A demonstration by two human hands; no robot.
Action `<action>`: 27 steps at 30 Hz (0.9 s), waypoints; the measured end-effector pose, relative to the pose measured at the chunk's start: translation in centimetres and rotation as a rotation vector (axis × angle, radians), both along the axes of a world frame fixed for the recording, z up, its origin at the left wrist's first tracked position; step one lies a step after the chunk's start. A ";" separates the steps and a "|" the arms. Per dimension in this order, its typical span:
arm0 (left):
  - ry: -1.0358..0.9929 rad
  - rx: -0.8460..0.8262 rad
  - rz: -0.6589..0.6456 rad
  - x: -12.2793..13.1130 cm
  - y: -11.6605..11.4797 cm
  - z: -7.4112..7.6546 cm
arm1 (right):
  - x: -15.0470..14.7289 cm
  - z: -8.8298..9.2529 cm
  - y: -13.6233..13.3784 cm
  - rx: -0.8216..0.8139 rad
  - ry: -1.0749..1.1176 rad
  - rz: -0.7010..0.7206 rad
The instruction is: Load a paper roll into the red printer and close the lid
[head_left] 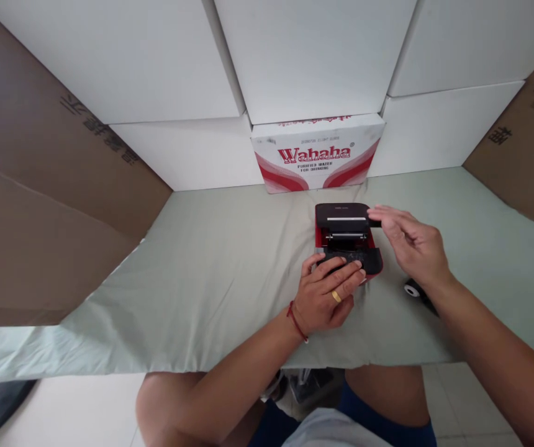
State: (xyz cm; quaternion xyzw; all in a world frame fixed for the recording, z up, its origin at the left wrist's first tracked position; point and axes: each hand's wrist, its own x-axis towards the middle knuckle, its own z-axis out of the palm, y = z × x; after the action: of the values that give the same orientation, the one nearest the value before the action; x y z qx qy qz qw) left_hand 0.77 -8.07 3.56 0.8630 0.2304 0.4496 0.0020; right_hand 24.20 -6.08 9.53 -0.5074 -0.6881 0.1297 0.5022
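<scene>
One red-black device point(347, 242) points lengthwise away, opened lid point(341, 212) farthest.

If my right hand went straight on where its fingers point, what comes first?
Probably the red-and-black device, at its dark rear part; your right hand looks very close, though contact is unclear.

The ringed left hand point(325, 295) rests on the front of a boxy black-and-red plastic device point(373, 261); the right hand point(413, 245) is at its black lid's point(341, 213) right edge. A white-ended black cylinder point(421, 295) lies on pale green cloth point(220, 267).
</scene>
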 end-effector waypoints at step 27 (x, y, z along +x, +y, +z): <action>-0.631 -0.723 -0.112 -2.5 4.6 -1.2 | -1.9 -2.8 -2.5 0.260 -0.153 0.110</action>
State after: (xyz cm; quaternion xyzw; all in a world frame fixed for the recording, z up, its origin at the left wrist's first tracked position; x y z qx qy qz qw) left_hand -1.69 -3.52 2.37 0.6395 0.3130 0.5800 0.3959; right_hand 22.27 -8.59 6.69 -0.4082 -0.7620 0.0281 0.5019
